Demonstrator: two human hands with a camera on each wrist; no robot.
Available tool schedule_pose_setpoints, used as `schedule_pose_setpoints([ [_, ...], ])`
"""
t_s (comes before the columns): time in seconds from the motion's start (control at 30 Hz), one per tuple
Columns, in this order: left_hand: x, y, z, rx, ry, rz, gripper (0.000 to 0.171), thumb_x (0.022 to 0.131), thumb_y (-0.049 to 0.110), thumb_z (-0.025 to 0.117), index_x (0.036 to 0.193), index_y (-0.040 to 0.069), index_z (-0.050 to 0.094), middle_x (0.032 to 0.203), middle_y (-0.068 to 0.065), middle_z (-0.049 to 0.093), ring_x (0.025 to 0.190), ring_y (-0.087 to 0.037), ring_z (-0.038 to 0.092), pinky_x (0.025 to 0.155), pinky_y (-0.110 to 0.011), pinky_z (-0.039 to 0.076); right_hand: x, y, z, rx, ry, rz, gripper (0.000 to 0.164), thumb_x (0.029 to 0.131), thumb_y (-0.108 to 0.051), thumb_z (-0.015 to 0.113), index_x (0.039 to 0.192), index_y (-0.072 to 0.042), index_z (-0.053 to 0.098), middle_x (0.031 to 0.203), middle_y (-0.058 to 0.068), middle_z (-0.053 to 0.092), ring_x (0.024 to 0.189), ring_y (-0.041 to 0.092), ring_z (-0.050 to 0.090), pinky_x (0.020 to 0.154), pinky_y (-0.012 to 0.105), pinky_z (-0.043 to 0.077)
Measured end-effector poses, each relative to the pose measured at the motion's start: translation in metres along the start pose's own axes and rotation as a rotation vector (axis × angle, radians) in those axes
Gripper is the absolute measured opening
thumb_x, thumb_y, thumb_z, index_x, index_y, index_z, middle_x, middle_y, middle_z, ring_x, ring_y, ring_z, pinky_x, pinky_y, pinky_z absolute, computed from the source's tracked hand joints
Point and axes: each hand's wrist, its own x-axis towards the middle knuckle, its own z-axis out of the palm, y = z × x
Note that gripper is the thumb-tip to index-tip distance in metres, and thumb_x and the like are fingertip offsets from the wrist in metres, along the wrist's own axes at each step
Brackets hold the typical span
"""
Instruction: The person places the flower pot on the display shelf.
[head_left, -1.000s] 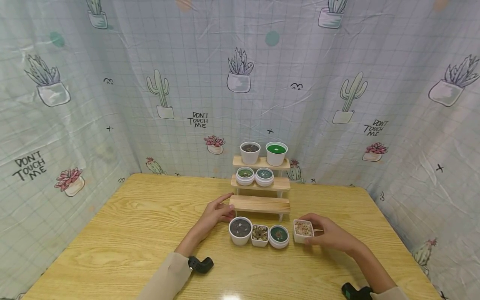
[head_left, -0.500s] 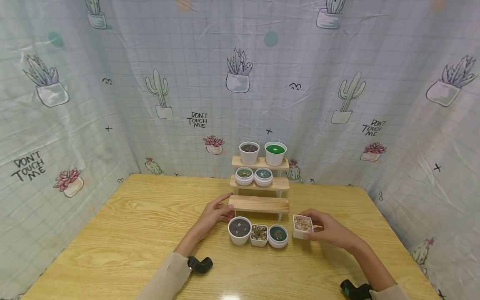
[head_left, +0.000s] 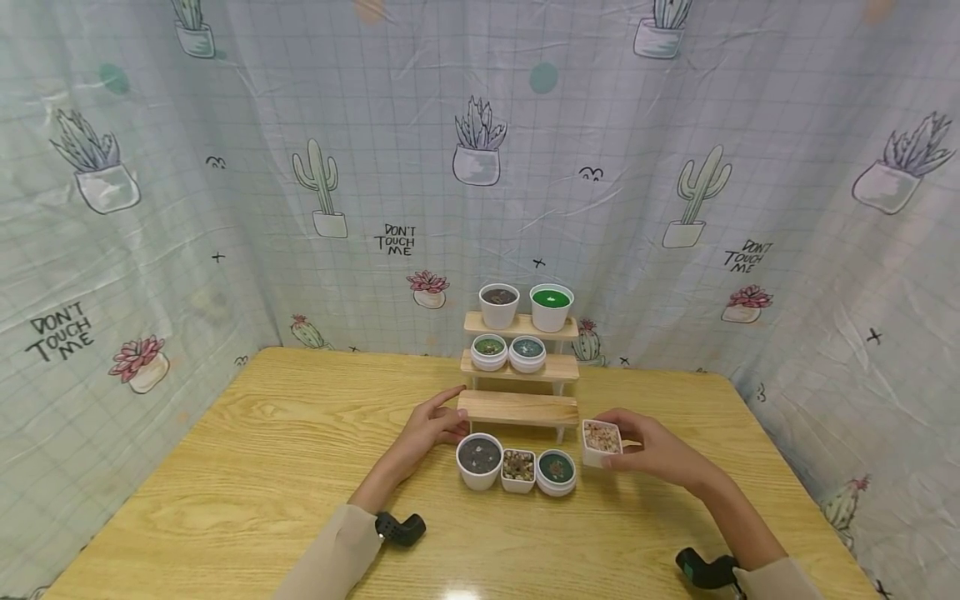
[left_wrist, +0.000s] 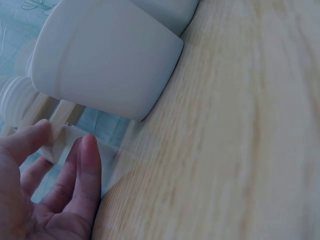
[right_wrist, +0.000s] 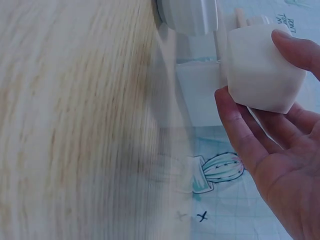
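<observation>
My right hand (head_left: 651,447) grips a small square white pot (head_left: 601,443) filled with pale pinkish pebbles, thumb on the near side and fingers beyond. In the right wrist view the pot (right_wrist: 262,70) hangs above the tabletop. At the left end of a three-step wooden stand (head_left: 517,408), my left hand (head_left: 431,427) holds the lowest step, its thumb on the board. On the table before the stand are a round grey-topped pot (head_left: 480,458), a square pebble-filled pot (head_left: 518,472) and a round dark-green-topped pot (head_left: 557,472). The lowest step bears no pot.
The top step carries a brown-topped pot (head_left: 498,307) and a bright green-topped pot (head_left: 552,308). Two low round pots, one green-topped (head_left: 490,352) and one blue-grey-topped (head_left: 528,353), stand on the middle step. A cactus-print curtain (head_left: 360,100) hangs behind the wooden table (head_left: 315,433).
My right hand has raised the square pebble pot and moved it slightly forward and left, closer to the stand's right end. My left hand stays at the stand.
</observation>
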Motion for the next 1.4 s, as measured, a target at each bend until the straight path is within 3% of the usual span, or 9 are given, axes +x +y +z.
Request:
schedule_pose_setpoints([
  [0.23,0.000,-0.001,0.000,0.004,0.004,-0.008,0.062,0.103,0.027,0.064,0.159,0.015,0.040,0.110,-0.018,0.072,0.093,-0.017,0.071,0.083,-0.031,0.063,0.006,0.000,-0.001,-0.007,0.010,0.020,0.058,0.094,-0.025,0.077,0.143,-0.005,0.053,0.134,0.014,0.062,0.121,0.021,0.060,0.094,0.029,0.056],
  [0.53,0.000,0.000,0.000,0.007,0.010,-0.009,0.061,0.104,0.025,0.064,0.159,0.016,0.040,0.109,-0.016,0.072,0.092,-0.017,0.071,0.083,-0.032,0.063,0.014,-0.005,-0.006,-0.038,0.035,0.004,0.059,0.093,-0.024,0.078,0.142,-0.004,0.054,0.135,0.016,0.061,0.128,0.034,0.057,0.096,0.030,0.055],
  [0.7,0.001,0.000,-0.001,0.005,0.008,-0.010,0.061,0.104,0.025,0.064,0.159,0.016,0.040,0.110,-0.018,0.072,0.092,-0.016,0.072,0.083,-0.031,0.063,0.018,-0.009,-0.008,-0.034,0.037,-0.008,0.058,0.092,-0.023,0.079,0.141,-0.003,0.054,0.132,0.016,0.062,0.124,0.031,0.058,0.093,0.027,0.056],
  [0.93,0.001,0.000,-0.001,0.005,0.007,-0.011,0.062,0.104,0.026,0.064,0.159,0.017,0.039,0.112,-0.020,0.071,0.092,-0.016,0.072,0.083,-0.031,0.063,0.023,-0.016,-0.010,-0.039,0.054,-0.004,0.058,0.092,-0.023,0.079,0.141,-0.003,0.054,0.131,0.016,0.062,0.122,0.030,0.059,0.097,0.038,0.056],
  [1.2,0.000,0.001,-0.001,0.002,0.011,-0.011,0.061,0.104,0.025,0.064,0.159,0.016,0.040,0.110,-0.018,0.072,0.092,-0.016,0.071,0.082,-0.031,0.063,0.030,-0.025,-0.012,-0.042,0.056,-0.014,0.058,0.092,-0.022,0.078,0.141,-0.002,0.054,0.128,0.016,0.063,0.118,0.026,0.061,0.095,0.036,0.056],
  [1.4,0.000,0.000,-0.001,0.000,0.009,-0.011,0.062,0.104,0.025,0.064,0.159,0.015,0.039,0.110,-0.019,0.072,0.092,-0.016,0.071,0.083,-0.031,0.063,0.037,-0.029,-0.014,-0.041,0.088,-0.015,0.061,0.093,-0.023,0.078,0.144,-0.004,0.052,0.133,0.017,0.061,0.124,0.032,0.058,0.103,0.046,0.055],
])
